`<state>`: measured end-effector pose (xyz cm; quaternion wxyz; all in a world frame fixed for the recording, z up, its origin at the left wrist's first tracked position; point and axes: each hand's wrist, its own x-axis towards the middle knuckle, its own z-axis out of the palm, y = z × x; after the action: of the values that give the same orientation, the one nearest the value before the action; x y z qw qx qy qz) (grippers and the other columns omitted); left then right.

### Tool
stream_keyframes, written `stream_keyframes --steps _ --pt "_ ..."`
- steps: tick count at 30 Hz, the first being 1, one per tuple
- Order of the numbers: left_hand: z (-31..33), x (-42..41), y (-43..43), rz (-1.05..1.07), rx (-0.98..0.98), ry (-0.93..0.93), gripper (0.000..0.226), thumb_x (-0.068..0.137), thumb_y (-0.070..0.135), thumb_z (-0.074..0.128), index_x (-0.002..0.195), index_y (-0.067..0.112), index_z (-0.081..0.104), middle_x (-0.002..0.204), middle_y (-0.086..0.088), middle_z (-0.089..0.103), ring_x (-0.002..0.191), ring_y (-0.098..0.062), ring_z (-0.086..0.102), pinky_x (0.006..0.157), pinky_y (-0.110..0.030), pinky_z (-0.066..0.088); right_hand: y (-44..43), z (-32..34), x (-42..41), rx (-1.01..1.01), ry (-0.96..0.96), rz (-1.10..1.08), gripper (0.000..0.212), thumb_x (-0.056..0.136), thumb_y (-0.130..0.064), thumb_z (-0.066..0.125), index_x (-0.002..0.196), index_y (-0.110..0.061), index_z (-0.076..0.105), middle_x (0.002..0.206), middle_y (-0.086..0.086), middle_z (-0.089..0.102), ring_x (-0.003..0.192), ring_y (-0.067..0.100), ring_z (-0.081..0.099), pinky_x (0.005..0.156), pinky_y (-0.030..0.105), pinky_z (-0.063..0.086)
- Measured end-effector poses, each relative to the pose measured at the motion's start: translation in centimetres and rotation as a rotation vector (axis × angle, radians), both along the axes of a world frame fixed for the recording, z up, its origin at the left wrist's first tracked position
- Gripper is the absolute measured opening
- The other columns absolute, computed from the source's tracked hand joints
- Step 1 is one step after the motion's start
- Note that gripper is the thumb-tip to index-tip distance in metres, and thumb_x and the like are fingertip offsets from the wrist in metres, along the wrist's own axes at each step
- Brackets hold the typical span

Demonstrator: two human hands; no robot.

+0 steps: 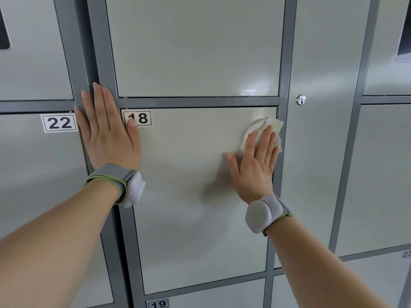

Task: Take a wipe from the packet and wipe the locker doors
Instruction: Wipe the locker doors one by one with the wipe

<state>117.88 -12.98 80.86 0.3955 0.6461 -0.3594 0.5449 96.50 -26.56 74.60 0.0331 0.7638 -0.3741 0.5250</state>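
Head view: bank of pale grey lockers in a darker grey frame, seen close up.
Door under work: locker door 18 [189, 196], closed, middle column.
Wipe [270, 127]: white and crumpled, flat against the upper right corner of door 18, just beside the frame upright; its top and right edges stick out past the fingertips.
Right hand [255, 165]: palm to the door, fingers straight and together, pressing the wipe onto the panel (no curl or pinch, the flat fingers alone pin it); thumb spread to the left.
Left hand [109, 134]: flat and spread, holding nothing, laid on the frame upright [104, 52] between doors 22 and 18; the thumb covers part of the number label 18 [142, 118].
Wrists: a grey wristband device on each, left [131, 190] and right [258, 213].
Door above [195, 45]: a shiny smeared patch [255, 91] at its lower right corner.
Other labels: 22 [59, 122] on the left door, 19 [158, 304] on the door below.
Narrow panel to the right: round keyhole lock [301, 100].
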Motion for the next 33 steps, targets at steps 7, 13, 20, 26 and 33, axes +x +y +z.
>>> stream_keyframes --steps 7,13,20,26,33 --pt "-0.1 -0.1 -0.1 0.003 -0.001 0.004 0.063 0.094 0.026 0.027 0.147 -0.004 0.013 0.156 -0.019 0.013 0.144 -0.037 0.009 0.117 -0.046 0.0 -1.1 4.0 -0.8 -0.024 -0.019 0.021 0.087 0.082 -0.065 0.007 0.151 -0.012 0.003 0.156 0.016 -0.015 0.144 0.029 -0.017 0.114 0.042 -0.015" --pt "0.0 0.0 -0.1 0.014 -0.013 -0.009 0.062 0.095 0.025 0.029 0.148 -0.004 0.014 0.156 -0.018 0.013 0.144 -0.037 0.009 0.117 -0.043 -0.002 -0.6 0.2 -1.0 0.025 -0.012 0.042 0.087 0.083 -0.065 0.01 0.151 -0.011 0.0 0.155 0.015 -0.018 0.142 0.027 -0.022 0.112 0.039 -0.02" --pt "0.1 0.2 -0.1 0.019 -0.027 -0.012 0.062 0.095 0.026 0.028 0.148 -0.003 0.013 0.156 -0.017 0.012 0.144 -0.037 0.008 0.116 -0.035 -0.009 -1.0 3.5 -1.1 0.045 -0.023 0.048 0.087 0.083 -0.067 0.011 0.151 -0.014 0.0 0.156 0.014 -0.018 0.143 0.028 -0.02 0.114 0.043 -0.015" --pt "0.0 0.1 -0.1 0.022 -0.028 -0.027 0.061 0.096 0.025 0.028 0.148 -0.004 0.013 0.156 -0.018 0.013 0.144 -0.037 0.008 0.116 -0.034 -0.01 -0.9 0.9 -1.1 0.044 -0.024 0.033 0.085 0.086 -0.065 0.016 0.151 -0.013 0.0 0.156 0.014 -0.018 0.143 0.028 -0.021 0.113 0.039 -0.018" --pt "-0.1 0.1 -0.2 0.023 -0.026 -0.028 0.061 0.096 0.025 0.029 0.148 -0.003 0.013 0.156 -0.017 0.012 0.144 -0.037 0.008 0.116 -0.033 -0.012 0.0 -0.3 -1.5 0.11 0.026 0.046 0.094 0.077 -0.07 0.005 0.151 -0.012 -0.002 0.155 0.015 -0.022 0.142 0.029 -0.024 0.113 0.042 -0.016"
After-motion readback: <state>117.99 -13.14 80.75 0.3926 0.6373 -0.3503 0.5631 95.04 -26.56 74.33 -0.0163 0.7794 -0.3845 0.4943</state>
